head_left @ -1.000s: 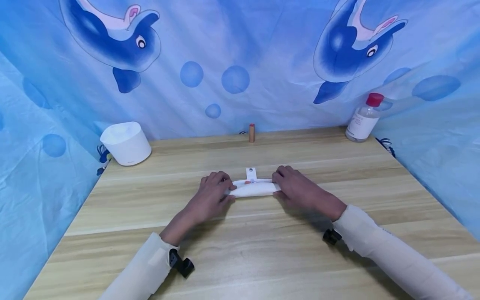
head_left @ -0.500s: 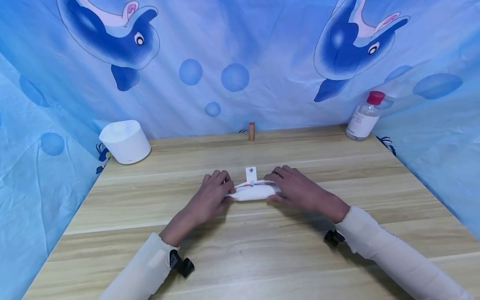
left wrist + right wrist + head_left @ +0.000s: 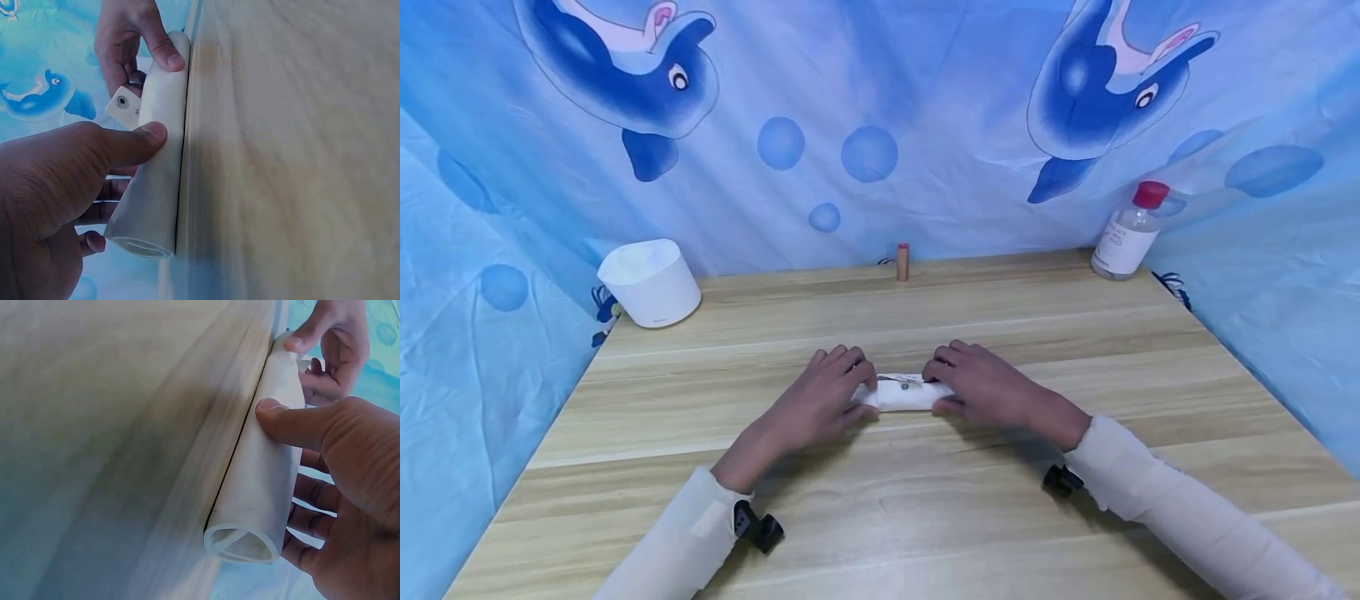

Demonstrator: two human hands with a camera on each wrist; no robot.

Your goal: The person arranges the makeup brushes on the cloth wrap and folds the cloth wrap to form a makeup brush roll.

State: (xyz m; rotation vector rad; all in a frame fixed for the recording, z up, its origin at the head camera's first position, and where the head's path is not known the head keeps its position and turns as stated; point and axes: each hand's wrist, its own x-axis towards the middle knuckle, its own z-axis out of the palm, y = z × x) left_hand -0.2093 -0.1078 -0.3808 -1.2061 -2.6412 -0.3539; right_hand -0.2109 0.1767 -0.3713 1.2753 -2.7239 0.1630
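A white rolled-up sheet [image 3: 906,400] of unclear kind lies crosswise on the wooden table, between both hands. Its left part is gripped by my left hand [image 3: 822,393], thumb on the near side and fingers behind. My right hand [image 3: 985,385] holds the right part the same way. A short white tab with a metal snap [image 3: 125,105] sticks out on the far side in the left wrist view. Layers show at the open end of the roll [image 3: 242,544] in the right wrist view. The fingers partly hide the roll's back.
Behind the hands, a small brown cylinder [image 3: 902,262] stands at the table's [image 3: 880,517] back edge. A white round-sided container [image 3: 658,287] is at back left. At back right stands a clear bottle with a red cap [image 3: 1125,237]. A blue dolphin-print curtain [image 3: 940,100] hangs behind.
The white sheet has been rolled a little nearer to me and looks narrower. Its snap tab, earlier pointing away flat on the table, now shows its snap close above the roll. Both hands shifted along.
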